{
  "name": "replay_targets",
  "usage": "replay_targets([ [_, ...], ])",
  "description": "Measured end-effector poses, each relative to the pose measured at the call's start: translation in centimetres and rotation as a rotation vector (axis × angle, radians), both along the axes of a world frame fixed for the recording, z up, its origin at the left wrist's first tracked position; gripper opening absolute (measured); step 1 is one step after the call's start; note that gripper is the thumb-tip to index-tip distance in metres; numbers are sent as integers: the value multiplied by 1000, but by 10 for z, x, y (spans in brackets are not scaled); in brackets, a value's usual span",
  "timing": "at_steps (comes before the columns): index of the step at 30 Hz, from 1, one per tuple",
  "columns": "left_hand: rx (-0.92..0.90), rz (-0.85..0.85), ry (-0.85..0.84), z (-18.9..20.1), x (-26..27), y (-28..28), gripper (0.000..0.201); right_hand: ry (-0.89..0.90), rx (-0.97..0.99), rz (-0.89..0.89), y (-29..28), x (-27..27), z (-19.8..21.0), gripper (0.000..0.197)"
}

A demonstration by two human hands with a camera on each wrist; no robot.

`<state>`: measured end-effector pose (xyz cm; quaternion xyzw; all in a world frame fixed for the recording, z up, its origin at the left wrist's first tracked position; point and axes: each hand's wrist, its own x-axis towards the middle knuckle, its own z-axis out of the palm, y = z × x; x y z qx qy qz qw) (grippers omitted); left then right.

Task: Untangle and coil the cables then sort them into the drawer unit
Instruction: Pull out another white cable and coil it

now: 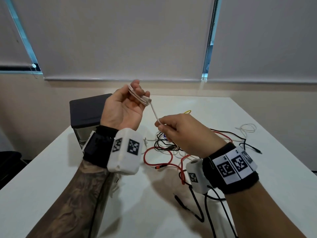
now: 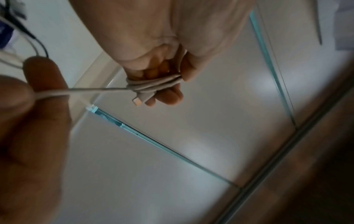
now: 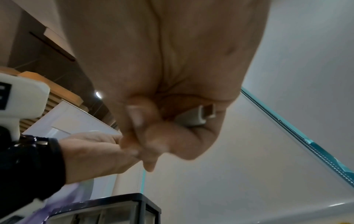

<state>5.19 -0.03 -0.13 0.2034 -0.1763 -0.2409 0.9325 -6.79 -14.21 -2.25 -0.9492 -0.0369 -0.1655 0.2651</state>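
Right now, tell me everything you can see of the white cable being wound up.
The white cable is thin, smooth and rubbery-looking. Several turns are looped around the fingers of the raised left hand, with a flat connector poking out of the bundle. A short taut length runs down to the right hand, which pinches it; a wider USB-style plug shows inside that hand. It hangs above the table, clear of the tangle.
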Motion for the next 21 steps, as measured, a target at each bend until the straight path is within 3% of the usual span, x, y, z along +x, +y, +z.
replay_targets([
  [5,121,109,-98,-4,-5,-8,25,-51,-61,-24,2,-5,7,34],
  [7,92,95,-15,-1,-5,-7,30,-59,-32,-24,2,-7,8,38],
  [12,123,62,112,4,0,2,42,-2,78,-11,5,-2,-3,21],
  [17,86,-56,145,5,-3,6,40,-34,170,-86,1,5,-7,18],
  [21,-20,-42,132,3,-4,2,26,-54,29,-119,3,3,-6,22],
])
